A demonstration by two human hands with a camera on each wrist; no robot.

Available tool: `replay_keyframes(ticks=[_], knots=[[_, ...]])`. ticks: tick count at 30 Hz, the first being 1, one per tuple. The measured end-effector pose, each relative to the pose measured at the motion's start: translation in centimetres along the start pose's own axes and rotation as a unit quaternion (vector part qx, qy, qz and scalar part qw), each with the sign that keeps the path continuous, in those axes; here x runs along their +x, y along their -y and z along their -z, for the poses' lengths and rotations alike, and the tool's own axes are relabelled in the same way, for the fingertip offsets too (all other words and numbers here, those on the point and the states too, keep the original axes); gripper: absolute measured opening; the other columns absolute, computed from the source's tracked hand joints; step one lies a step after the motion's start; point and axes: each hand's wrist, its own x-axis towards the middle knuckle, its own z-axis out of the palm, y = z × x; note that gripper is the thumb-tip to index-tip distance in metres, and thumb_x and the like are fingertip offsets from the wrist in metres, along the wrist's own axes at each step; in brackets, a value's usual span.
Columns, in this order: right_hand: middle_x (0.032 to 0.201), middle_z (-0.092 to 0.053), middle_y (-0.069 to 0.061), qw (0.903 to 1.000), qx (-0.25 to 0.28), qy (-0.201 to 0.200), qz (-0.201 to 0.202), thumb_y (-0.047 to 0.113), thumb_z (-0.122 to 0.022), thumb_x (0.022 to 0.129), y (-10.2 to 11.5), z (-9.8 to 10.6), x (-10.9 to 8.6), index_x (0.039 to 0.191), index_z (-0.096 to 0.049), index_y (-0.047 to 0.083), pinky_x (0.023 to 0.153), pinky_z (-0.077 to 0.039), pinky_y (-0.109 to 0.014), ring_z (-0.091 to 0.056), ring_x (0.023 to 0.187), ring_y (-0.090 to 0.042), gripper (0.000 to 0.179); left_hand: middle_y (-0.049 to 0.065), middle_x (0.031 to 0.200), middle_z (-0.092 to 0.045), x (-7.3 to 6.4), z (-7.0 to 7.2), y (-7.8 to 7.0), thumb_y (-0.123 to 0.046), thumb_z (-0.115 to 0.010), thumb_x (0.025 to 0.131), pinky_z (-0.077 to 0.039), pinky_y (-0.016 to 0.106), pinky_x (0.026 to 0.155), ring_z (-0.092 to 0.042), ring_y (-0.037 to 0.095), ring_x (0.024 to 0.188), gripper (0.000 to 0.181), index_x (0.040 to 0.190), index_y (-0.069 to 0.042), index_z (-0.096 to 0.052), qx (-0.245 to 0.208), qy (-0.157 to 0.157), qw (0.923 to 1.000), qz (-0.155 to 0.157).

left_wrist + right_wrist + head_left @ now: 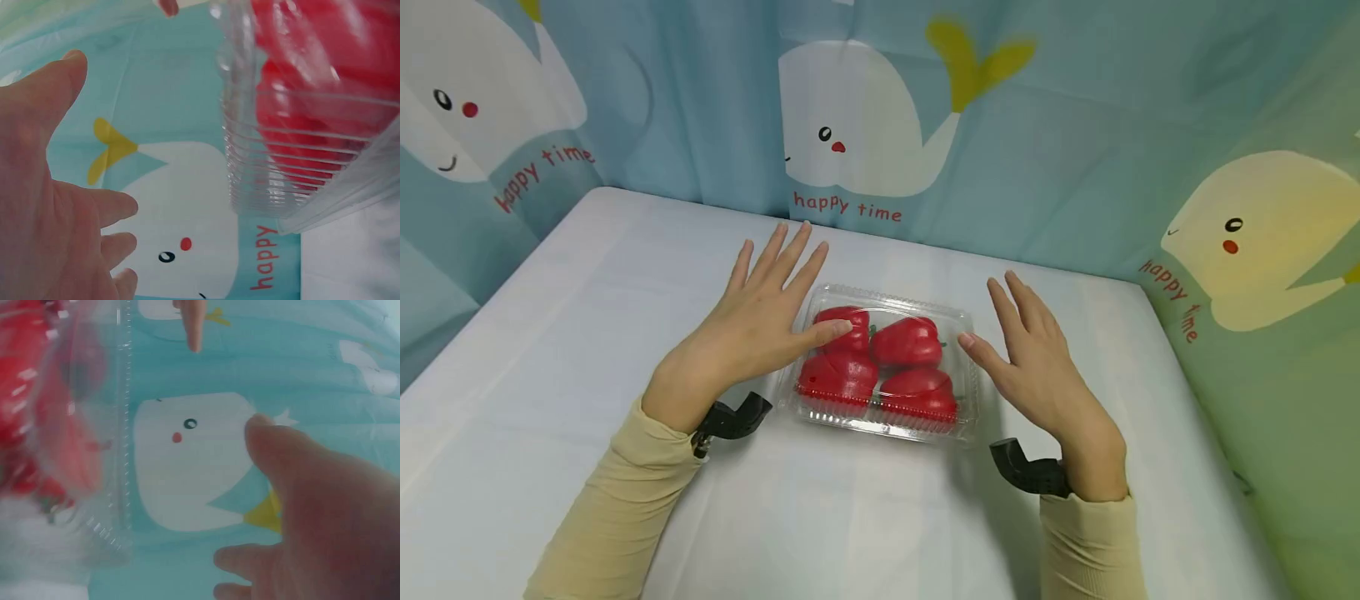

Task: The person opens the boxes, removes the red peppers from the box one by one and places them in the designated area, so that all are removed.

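Observation:
A clear plastic clamshell box [887, 429] with a closed lid sits on the table, holding several red bell peppers [910, 342]. Over its left side hovers my left hand [741, 329], fingers spread and straight, the thumb overlapping the lid in the head view. My right hand [1037, 367] is raised beside the box's right edge with its fingers extended and thumb toward the lid. Neither hand holds anything. In the left wrist view the ribbed box wall [250, 156] stands apart from the fingers; the right wrist view shows peppers [44, 412] through the plastic.
A white cloth covers the table [850, 517]. Behind it and along both sides hangs a blue curtain [1097, 150] printed with white whales and red lettering. Black wrist cameras [1030, 471] stick out from both wrists, inward over the table.

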Motion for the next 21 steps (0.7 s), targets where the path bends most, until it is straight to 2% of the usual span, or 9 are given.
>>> replay_keyframes(ticks=[5, 9, 14, 21], knots=[[0.168, -0.004, -0.009, 0.9998, 0.012, 0.013, -0.003, 0.051, -0.050, 0.099, -0.8, -0.8, -0.7, 0.161, -0.013, 0.016, 0.114, -0.016, -0.071, -0.008, 0.152, -0.041, 0.080, 0.005, 0.169, 0.007, -0.2, -0.2, -0.3, -0.070, -0.045, 0.092, 0.005, 0.057, 0.124, 0.010, 0.030, 0.156, 0.095, 0.161, -0.016, -0.006, -0.007, 0.023, 0.9997, 0.003], [0.168, -0.006, -0.009, 0.9993, 0.033, 0.018, -0.007, 0.048, -0.049, 0.101, -1.4, -1.5, -1.1, 0.160, -0.015, 0.015, 0.113, -0.021, -0.070, -0.010, 0.152, -0.040, 0.076, 0.006, 0.169, 0.004, -0.1, -0.5, -0.8, -0.069, -0.047, 0.092, 0.000, 0.054, 0.125, 0.005, 0.030, 0.156, 0.096, 0.161, -0.014, -0.007, -0.011, 0.032, 0.9994, -0.012], [0.165, -0.013, -0.011, 0.9966, 0.077, 0.019, -0.020, 0.046, -0.048, 0.102, -2.1, -2.3, -1.4, 0.159, -0.019, 0.011, 0.114, -0.024, -0.068, -0.015, 0.151, -0.039, 0.072, 0.008, 0.169, -0.004, 0.2, -1.3, -2.0, -0.068, -0.050, 0.091, -0.006, 0.051, 0.126, -0.002, 0.031, 0.156, 0.096, 0.160, -0.011, -0.014, -0.002, 0.031, 0.9978, -0.059], [0.155, -0.036, -0.018, 0.9856, 0.164, -0.005, -0.041, 0.036, -0.051, 0.103, -3.3, -3.9, -2.1, 0.152, -0.033, 0.006, 0.108, -0.042, -0.057, -0.045, 0.138, -0.038, 0.060, 0.008, 0.167, -0.018, 0.1, -3.0, -4.4, -0.066, -0.052, 0.091, -0.013, 0.047, 0.126, -0.013, 0.029, 0.155, 0.091, 0.157, -0.009, -0.026, -0.005, 0.036, 0.9912, -0.127]])
